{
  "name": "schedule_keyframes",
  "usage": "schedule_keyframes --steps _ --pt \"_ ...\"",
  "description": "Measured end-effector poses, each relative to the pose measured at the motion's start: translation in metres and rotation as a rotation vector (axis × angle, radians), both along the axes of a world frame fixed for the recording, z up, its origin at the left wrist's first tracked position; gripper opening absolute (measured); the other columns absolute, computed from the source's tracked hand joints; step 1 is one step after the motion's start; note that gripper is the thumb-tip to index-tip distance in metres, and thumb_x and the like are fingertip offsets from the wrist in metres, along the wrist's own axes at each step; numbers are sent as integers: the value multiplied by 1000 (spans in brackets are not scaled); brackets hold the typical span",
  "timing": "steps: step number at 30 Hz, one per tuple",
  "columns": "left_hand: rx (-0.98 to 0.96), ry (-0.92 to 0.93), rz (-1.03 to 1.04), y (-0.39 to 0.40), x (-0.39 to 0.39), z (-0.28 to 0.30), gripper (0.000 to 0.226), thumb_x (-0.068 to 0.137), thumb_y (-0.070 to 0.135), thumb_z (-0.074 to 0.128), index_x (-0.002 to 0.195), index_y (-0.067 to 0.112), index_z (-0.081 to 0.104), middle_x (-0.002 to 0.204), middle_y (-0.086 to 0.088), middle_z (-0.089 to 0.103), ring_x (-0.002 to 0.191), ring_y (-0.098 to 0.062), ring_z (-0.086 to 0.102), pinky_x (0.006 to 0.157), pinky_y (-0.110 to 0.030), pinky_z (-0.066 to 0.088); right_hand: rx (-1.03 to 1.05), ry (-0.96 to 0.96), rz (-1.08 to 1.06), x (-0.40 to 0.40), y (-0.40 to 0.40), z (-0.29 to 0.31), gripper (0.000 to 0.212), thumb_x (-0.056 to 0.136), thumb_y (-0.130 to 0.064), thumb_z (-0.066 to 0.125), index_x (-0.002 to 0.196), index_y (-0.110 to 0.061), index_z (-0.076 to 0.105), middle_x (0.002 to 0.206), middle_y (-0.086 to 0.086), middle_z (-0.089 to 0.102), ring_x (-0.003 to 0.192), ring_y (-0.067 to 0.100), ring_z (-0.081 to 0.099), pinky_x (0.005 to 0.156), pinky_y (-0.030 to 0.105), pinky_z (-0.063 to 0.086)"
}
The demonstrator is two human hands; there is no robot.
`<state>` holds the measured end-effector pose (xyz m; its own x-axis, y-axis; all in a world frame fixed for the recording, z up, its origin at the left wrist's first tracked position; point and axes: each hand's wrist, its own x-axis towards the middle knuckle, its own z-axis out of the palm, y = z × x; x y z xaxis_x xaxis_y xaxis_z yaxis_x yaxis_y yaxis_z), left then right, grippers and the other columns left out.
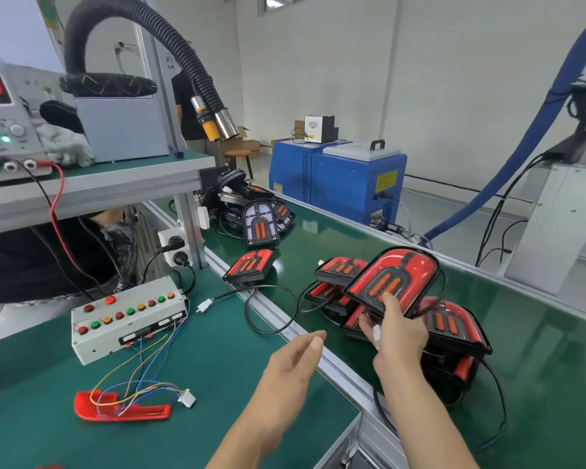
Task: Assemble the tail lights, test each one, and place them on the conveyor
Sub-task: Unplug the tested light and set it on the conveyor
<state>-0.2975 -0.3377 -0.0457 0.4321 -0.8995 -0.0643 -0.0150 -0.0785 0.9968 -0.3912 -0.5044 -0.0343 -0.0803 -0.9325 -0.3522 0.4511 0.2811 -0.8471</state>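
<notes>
Tail light [394, 280] — right hand [398, 333] grips its edge.

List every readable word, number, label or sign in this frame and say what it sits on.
"30", red digits cut off at the frame edge: display of the power supply.
Yellow warning sticker on the blue machine: too small to read.
Label on the white device: blurred.
Button box: no legible markings.
</notes>
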Motion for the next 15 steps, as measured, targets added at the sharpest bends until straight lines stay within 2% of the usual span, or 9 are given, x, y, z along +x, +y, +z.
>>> schedule_keyframes --steps 2,4,8,11,15 --pt "-2 10 -12 3 -2 -2 57 78 74 52 125 44 66 131 29 63 130 8 51 118 -39 38 -3 66 -13 -5 -2 -1 31 86 -29 75 97 -5 58 81 7 61 60 23 75 55 29 61" --pt "-6 16 -25 4 -6 -2 58 77 75 53 124 43 66 130 27 64 129 7 52 117 -40 39 6 115 6 -6 -3 -1 29 86 -28 73 83 -5 56 71 8 58 52 22 72 54 29 59" --pt "-27 5 -28 5 -12 2 56 79 74 52 123 42 67 130 26 65 129 7 52 117 -39 40 54 179 134 -4 -3 1 31 88 -31 74 93 -4 59 91 14 69 63 24 74 75 45 65" --pt "-38 -3 -27 7 -12 4 52 82 72 52 122 44 68 130 25 65 129 7 52 116 -38 40 73 164 189 -4 -4 3 30 89 -26 73 96 -2 57 94 14 66 50 19 71 66 40 65" --pt "-40 14 -22 9 -11 3 45 89 63 51 124 40 68 129 24 66 128 6 53 116 -38 40 108 111 300 -7 -6 13 25 91 -21 73 97 0 59 95 17 65 75 29 67 58 37 63"
